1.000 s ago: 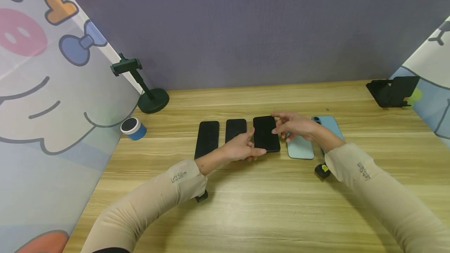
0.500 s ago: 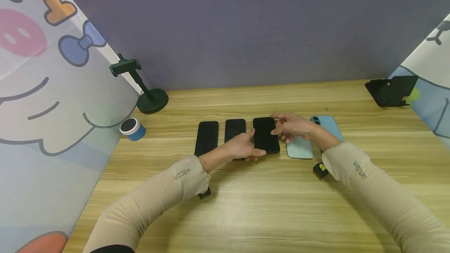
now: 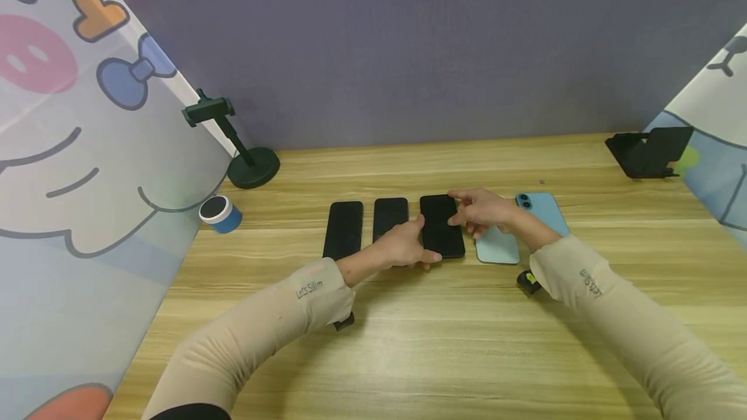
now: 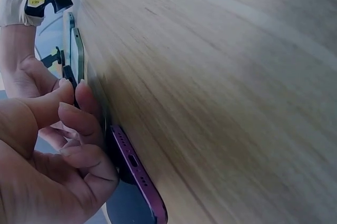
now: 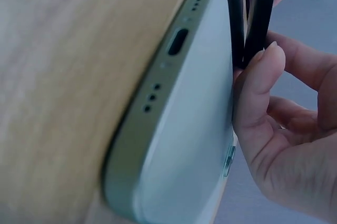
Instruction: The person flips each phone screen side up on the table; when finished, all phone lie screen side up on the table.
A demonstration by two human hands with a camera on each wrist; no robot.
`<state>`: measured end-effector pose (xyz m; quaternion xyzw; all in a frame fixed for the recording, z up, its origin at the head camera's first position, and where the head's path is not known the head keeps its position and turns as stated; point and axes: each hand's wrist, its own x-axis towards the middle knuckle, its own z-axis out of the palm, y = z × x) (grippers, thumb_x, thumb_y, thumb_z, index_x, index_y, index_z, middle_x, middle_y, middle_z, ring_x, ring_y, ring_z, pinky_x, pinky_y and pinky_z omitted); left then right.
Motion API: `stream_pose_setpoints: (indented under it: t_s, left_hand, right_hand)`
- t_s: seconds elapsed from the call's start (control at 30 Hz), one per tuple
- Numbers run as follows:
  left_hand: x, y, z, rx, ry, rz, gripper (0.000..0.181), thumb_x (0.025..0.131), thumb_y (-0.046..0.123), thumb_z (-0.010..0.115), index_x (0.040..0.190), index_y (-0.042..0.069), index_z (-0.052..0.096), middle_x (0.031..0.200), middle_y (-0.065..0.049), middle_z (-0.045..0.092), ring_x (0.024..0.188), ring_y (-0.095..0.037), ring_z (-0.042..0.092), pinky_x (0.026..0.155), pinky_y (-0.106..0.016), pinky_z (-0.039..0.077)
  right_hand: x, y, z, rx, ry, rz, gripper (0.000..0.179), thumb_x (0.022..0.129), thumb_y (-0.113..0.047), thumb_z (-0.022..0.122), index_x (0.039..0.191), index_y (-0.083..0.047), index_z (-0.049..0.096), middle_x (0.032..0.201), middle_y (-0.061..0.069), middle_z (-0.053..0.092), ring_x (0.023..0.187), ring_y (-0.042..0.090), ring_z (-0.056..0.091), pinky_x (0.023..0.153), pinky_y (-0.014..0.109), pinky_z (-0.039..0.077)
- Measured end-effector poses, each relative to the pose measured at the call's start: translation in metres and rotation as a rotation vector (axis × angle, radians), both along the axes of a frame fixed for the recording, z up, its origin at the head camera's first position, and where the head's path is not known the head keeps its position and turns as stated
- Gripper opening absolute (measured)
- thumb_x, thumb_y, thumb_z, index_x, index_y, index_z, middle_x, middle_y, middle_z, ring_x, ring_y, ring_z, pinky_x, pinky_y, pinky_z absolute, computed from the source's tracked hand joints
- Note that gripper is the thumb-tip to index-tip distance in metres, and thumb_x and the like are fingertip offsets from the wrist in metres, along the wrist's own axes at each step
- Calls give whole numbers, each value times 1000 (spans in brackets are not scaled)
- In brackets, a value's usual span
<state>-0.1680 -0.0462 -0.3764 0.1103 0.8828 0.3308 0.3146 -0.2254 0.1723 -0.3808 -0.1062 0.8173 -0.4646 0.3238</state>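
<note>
A black-faced phone [image 3: 441, 229] lies between my two hands in the head view, third in a row of phones. My left hand [image 3: 403, 246] grips its lower left part, thumb at the bottom edge. My right hand [image 3: 483, 208] pinches its right side, with the index finger at the top corner and the thumb over the screen. In the right wrist view the phone's dark edge [image 5: 261, 18] sits at the right fingertips. The left forearm passes over a purple-edged phone [image 4: 139, 176]. Beneath my right hand is a pale green phone [image 5: 195, 103], back up, partly covered.
Left of the row lies another black phone [image 3: 343, 231]; a blue phone [image 3: 545, 208] lies at the right. A dark green stand [image 3: 252, 167] and a blue-white jar [image 3: 221, 214] are at the left. A black stand [image 3: 650, 153] stands back right on the wooden table [image 3: 443, 342].
The black phone has slid slightly toward the wearer, both hands keeping hold of it. The left forearm has shifted a little right, the right forearm a little left.
</note>
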Motion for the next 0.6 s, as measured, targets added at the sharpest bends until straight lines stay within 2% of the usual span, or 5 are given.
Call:
stream_pose_setpoints:
  t_s: [0.33, 0.6]
  left_hand:
    - [-1, 1, 2, -28, -10, -8, 100, 94, 32, 72, 162, 7, 2, 75, 1, 74, 52, -16, 52, 49, -24, 36]
    - [-2, -1, 7, -18, -70, -40, 104, 94, 35, 71, 161, 7, -3, 81, -1, 76, 57, -18, 58, 61, -26, 42]
  right_hand:
    - [0, -2, 2, 51, 34, 2, 84, 96, -18, 67, 162, -6, 15, 95, 8, 51, 61, 13, 54, 53, 27, 53]
    - [0, -3, 2, 86, 68, 12, 83, 96, -18, 66, 161, -4, 17, 88, 7, 54, 60, 14, 54, 53, 28, 52]
